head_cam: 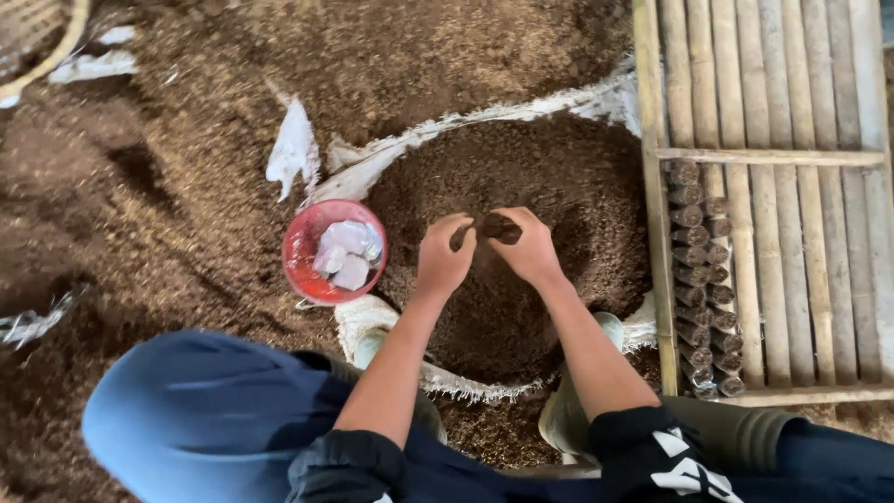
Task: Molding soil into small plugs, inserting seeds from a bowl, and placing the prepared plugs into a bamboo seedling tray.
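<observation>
soil clump point(496, 226) pinched between both hands point(489, 250), apparently closed, above soil sack point(596, 177)

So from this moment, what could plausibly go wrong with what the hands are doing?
The small dark soil-filled pouch sits pinched between the left hand and right hand over the open sack of soil; a loose grip could spill it. The red bowl of folded plastic sits close by the left forearm and might get knocked. The filled rolls stacked in the bamboo tray could topple if bumped.
</observation>
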